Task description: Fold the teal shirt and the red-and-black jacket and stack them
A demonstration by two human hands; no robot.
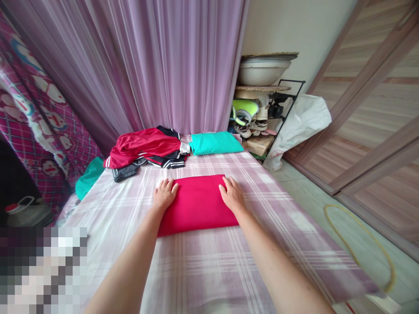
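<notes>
A folded crimson cloth [198,205] lies flat as a rectangle on the plaid tablecloth [209,270]; whether it is a garment I cannot tell. My left hand [165,193] rests at its far left corner, fingers spread. At the opposite corner on the right, my right hand [231,193] touches the edge with its fingers apart. Farther back sits a folded turquoise cloth [216,143]. Beside it, on the left, is a loose heap of red and black clothes [147,148] with white-striped trim.
Purple curtains [170,65] hang behind the table. A black rack [284,117] with shoes and a large white basin [265,69] stands at the back right, a white plastic bag [301,122] beside it. A yellow hose [369,231] curves over the floor near wooden doors [369,109].
</notes>
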